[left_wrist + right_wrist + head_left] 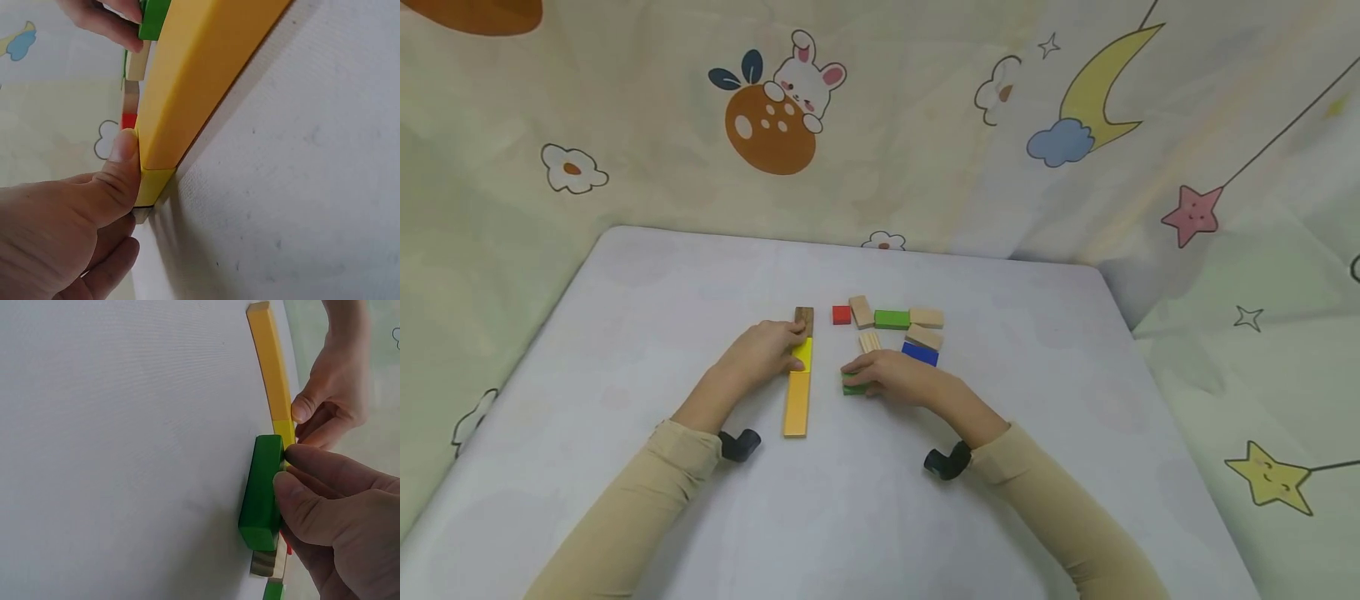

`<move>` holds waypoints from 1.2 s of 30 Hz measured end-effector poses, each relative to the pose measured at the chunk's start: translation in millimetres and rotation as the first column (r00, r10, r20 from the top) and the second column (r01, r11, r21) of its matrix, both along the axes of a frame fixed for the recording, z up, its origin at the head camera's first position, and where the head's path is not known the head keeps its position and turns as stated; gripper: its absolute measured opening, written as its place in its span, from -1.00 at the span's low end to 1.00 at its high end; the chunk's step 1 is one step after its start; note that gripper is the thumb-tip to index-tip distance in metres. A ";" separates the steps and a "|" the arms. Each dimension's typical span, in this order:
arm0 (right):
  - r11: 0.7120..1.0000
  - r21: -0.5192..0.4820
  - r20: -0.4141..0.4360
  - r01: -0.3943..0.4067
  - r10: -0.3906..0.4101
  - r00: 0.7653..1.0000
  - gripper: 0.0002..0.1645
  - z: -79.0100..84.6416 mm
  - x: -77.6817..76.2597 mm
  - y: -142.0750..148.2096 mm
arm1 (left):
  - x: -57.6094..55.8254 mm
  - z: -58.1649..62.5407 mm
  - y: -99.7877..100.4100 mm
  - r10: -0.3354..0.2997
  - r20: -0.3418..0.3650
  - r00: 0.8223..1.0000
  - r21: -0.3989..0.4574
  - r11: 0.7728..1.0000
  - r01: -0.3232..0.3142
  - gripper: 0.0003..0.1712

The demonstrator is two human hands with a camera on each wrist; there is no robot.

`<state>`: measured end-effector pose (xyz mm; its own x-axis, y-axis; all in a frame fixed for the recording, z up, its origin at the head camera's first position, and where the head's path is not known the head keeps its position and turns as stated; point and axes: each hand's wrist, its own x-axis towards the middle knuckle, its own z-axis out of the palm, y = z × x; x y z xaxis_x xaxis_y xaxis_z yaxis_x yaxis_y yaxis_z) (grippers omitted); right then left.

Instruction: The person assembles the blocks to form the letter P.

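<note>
My left hand (760, 352) is at a row of end-to-end blocks, its thumb against the yellow block (155, 186) and other fingers by the dark brown block (806, 315). The long orange block (797, 406) forms the near end of this row. To the right, my right hand (898, 377) pinches a green block (260, 487) between thumb and fingers. In the head view its fingers partly cover that block. Whether the green block touches the table is unclear.
Behind the right hand lie a red block (841, 315), a second green block (892, 319), a blue block (920, 354) and several plain wooden blocks, including a tilted one (861, 312). The white table (700, 275) ends at a patterned curtain (917, 125).
</note>
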<state>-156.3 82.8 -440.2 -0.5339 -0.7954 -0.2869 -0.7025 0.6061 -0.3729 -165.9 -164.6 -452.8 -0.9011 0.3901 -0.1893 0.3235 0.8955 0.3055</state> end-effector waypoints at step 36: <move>0.964 0.051 -0.228 0.262 -0.244 0.943 -0.47 -8.9 -5.5 -35.1 | 6.7 -8.7 -18.9 -0.185 -0.045 0.982 0.034 0.982 0.187 -0.15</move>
<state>-161.8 47.8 -449.0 -0.7709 -0.6054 -0.1979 -0.5809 0.7957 -0.1713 -159.2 -183.5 -461.4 -0.8188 0.5579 -0.1349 0.4968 0.8066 0.3204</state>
